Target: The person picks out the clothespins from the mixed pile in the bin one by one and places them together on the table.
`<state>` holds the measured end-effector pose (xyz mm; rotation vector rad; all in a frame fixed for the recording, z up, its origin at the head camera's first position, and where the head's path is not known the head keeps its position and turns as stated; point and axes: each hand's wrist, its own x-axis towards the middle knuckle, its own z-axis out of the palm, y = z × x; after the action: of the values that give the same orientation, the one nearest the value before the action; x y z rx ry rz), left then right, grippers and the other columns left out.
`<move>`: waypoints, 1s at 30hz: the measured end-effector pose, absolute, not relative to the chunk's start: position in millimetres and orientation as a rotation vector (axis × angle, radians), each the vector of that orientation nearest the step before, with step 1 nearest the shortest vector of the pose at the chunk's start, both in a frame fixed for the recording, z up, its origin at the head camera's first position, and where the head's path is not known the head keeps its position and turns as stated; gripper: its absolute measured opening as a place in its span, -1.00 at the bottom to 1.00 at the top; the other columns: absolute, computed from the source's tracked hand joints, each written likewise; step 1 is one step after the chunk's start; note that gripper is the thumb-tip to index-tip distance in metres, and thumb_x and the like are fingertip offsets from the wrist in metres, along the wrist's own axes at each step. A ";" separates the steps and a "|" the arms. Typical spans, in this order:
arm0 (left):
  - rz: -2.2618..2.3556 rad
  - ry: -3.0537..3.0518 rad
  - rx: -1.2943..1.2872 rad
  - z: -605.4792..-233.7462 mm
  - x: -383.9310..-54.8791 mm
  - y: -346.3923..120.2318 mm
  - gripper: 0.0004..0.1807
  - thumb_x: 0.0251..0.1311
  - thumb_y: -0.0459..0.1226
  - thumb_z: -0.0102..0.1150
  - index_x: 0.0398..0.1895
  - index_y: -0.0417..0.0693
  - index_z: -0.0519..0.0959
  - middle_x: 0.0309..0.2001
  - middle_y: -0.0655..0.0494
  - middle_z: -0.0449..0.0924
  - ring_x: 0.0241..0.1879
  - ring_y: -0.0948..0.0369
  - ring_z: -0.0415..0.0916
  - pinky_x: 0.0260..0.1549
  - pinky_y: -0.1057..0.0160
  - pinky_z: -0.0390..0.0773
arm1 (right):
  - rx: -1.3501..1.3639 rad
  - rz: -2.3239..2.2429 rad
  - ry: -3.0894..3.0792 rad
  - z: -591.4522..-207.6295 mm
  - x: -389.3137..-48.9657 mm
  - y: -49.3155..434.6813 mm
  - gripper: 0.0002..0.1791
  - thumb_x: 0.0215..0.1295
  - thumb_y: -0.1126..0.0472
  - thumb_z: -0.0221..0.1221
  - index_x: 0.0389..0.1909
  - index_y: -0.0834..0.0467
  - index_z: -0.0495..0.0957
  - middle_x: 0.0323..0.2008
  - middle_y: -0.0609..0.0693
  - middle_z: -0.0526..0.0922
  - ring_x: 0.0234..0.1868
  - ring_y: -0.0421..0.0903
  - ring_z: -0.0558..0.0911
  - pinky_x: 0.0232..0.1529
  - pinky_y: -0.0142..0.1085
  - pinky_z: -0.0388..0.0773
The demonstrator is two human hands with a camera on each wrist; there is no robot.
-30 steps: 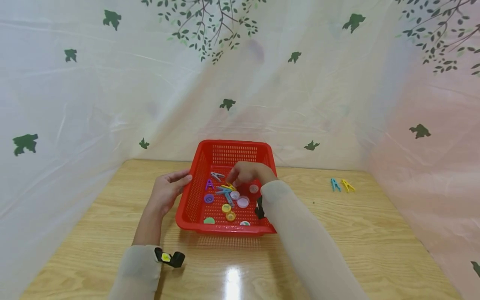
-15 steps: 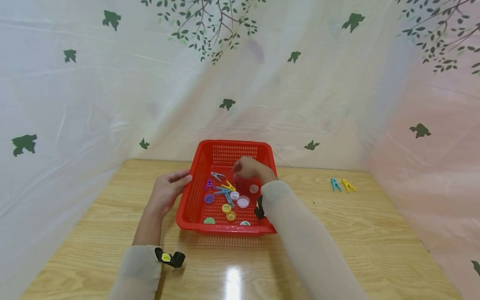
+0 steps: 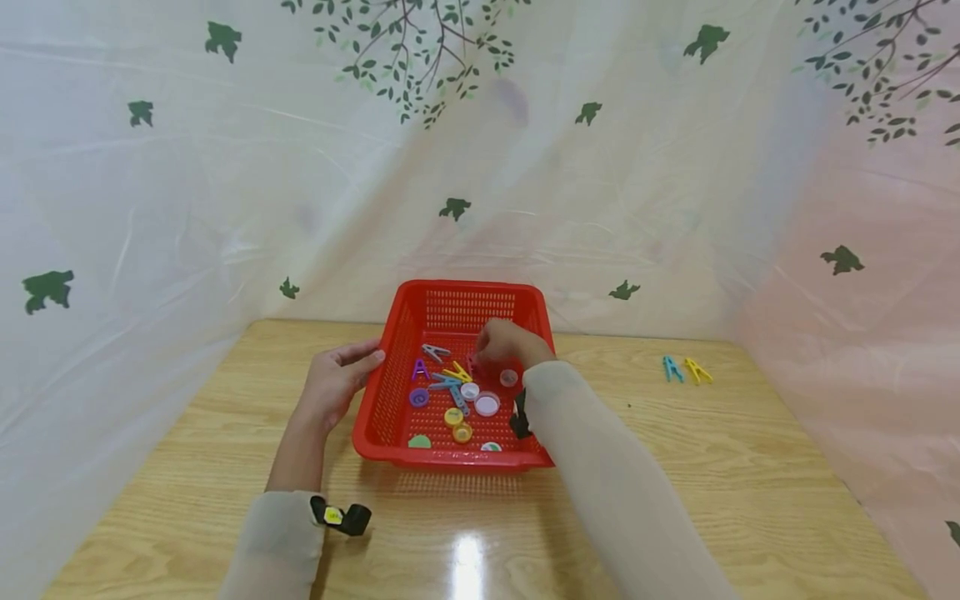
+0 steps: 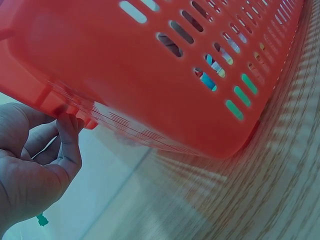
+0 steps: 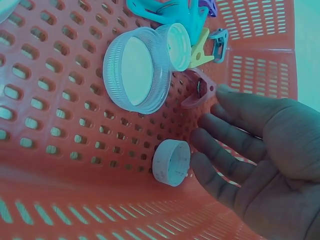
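Left hand (image 3: 335,387): grasping left edge of basket (image 3: 450,457)
Right hand (image 3: 508,342): at red clip (image 5: 207,92); cannot tell grip
Cap (image 5: 166,162): near basket's right edge

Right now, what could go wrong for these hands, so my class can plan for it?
The right hand might knock the small cap close to it. The red clip could be misjudged against the similarly red basket. The yellow clip, lying nearby, might get dragged along.

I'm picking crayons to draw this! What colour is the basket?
The basket is red; the head view shows it best.
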<state>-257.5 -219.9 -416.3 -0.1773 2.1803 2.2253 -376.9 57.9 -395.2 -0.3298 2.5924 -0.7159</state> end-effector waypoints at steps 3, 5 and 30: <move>2.223 2.179 -0.181 -416.9 -257.1 -220.3 -0.44 0.33 -0.14 0.35 0.35 -0.11 0.54 0.28 -0.08 0.54 0.12 0.13 0.61 0.15 0.18 0.61 | -0.296 -0.750 2.555 -395.2 -374.1 58.7 -0.77 0.28 0.15 0.42 -0.08 0.07 0.70 -0.17 -0.02 0.70 -0.06 0.01 0.63 0.07 -0.06 0.66; 2.218 2.181 -0.175 -417.3 -257.0 -220.8 -0.42 0.33 -0.12 0.35 0.37 -0.10 0.53 0.30 -0.09 0.53 0.14 0.12 0.60 0.18 0.15 0.59 | -0.282 -0.763 2.536 -394.7 -372.2 58.8 -0.75 0.26 0.17 0.44 -0.07 0.07 0.70 -0.16 -0.01 0.69 -0.04 0.02 0.62 0.07 -0.05 0.66; 2.201 2.195 -0.180 -417.1 -256.8 -221.0 -0.42 0.35 -0.12 0.33 0.39 -0.07 0.51 0.31 -0.07 0.52 0.19 0.08 0.57 0.17 0.16 0.59 | -0.340 -0.735 2.523 -396.9 -373.2 57.4 -0.70 0.20 0.20 0.47 -0.05 0.04 0.69 -0.11 -0.01 0.67 0.00 0.04 0.60 0.04 -0.04 0.68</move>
<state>-256.8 -221.0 -417.1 -0.1803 2.1949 2.2006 -373.2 57.4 -396.9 -0.3399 2.5227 -0.7354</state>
